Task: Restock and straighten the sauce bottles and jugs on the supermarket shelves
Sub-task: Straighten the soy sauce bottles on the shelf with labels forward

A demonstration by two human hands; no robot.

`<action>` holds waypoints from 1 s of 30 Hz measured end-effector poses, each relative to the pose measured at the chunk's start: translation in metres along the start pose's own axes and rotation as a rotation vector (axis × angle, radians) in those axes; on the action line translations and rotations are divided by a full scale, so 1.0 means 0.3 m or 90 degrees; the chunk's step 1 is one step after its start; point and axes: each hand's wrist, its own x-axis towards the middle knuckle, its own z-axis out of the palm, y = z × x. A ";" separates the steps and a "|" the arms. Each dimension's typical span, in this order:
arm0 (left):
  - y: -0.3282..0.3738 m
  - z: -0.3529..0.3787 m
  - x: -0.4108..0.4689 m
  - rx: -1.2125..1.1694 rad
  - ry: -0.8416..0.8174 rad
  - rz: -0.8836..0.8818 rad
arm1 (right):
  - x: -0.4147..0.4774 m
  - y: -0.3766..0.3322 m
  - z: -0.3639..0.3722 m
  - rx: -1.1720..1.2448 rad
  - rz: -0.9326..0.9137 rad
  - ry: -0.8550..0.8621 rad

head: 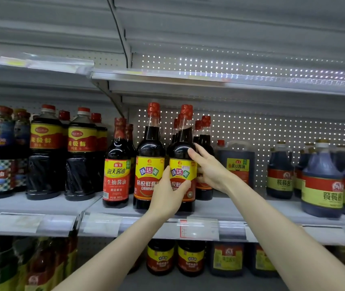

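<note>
A tall dark sauce bottle (183, 152) with a red cap and yellow-and-red label stands tilted slightly at the front of the middle shelf (240, 208). My left hand (170, 192) wraps its lower label from the front left. My right hand (209, 166) presses its shoulder and right side. A matching bottle (149, 156) stands upright just left of it, touching. More of the same bottles (205, 143) stand behind.
A shorter red-label bottle (116, 164) and big round bottles (81, 154) stand to the left. A square jug (237, 162) and handled jugs (322, 183) fill the right. Price-tag rail (201, 228) runs along the shelf edge; more bottles (190, 258) stand below.
</note>
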 end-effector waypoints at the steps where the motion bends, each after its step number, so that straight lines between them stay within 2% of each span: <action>1: 0.000 -0.005 -0.008 -0.032 -0.008 -0.018 | -0.017 0.002 0.007 -0.011 0.004 0.005; 6: 0.005 -0.021 -0.029 -0.168 -0.039 -0.083 | -0.154 0.036 0.063 -0.035 0.038 0.005; 11: -0.042 -0.004 -0.006 -0.219 -0.040 -0.121 | -0.217 0.068 0.107 -0.009 0.019 0.004; 20: 0.008 0.012 -0.037 -0.203 -0.031 -0.116 | -0.236 0.062 0.111 0.070 0.050 0.021; 30: 0.003 0.015 -0.056 -0.207 -0.022 -0.087 | -0.220 0.079 0.107 0.039 0.054 0.025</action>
